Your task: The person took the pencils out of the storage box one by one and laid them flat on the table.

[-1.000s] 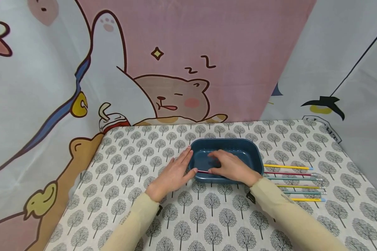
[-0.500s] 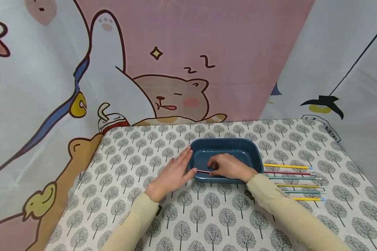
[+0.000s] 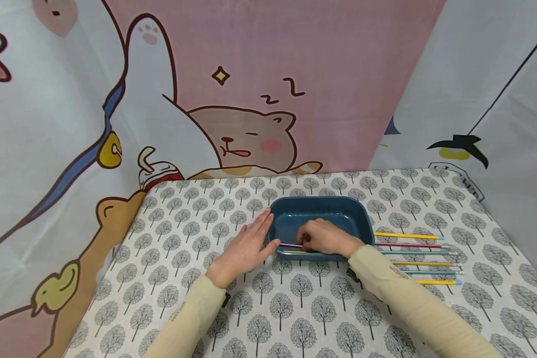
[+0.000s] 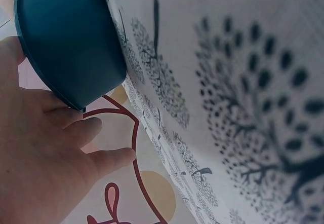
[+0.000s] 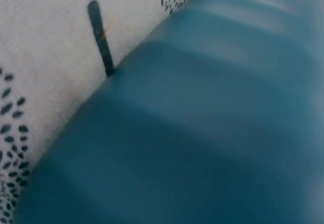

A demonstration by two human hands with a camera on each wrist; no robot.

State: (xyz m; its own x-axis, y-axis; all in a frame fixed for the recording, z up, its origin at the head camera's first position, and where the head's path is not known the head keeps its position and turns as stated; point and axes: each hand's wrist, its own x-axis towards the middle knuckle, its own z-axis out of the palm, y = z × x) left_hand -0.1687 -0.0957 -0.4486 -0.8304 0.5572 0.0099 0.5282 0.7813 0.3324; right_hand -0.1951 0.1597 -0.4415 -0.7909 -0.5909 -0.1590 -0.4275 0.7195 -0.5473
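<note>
A dark blue rectangular tub stands on the tree-print cloth. My left hand rests at its left end with straight fingers touching the rim; the left wrist view shows the same hand beside the tub wall. Inside, my right hand has curled fingers pinching a thin dark red pencil low near the front wall. A yellow pencil lies in front of it, partly hidden by that hand. The right wrist view is filled mostly by the tub's outer wall, with no hand showing.
Right of the tub, several pencils lie side by side on the cloth, among them a yellow pencil, a red pencil and a teal pencil. A cartoon-print curtain hangs behind the table.
My right hand's fingers have curled in and closed on the red pencil, which has shifted slightly. The yellow pencil has come into sight below it. The left hand keeps its place.
</note>
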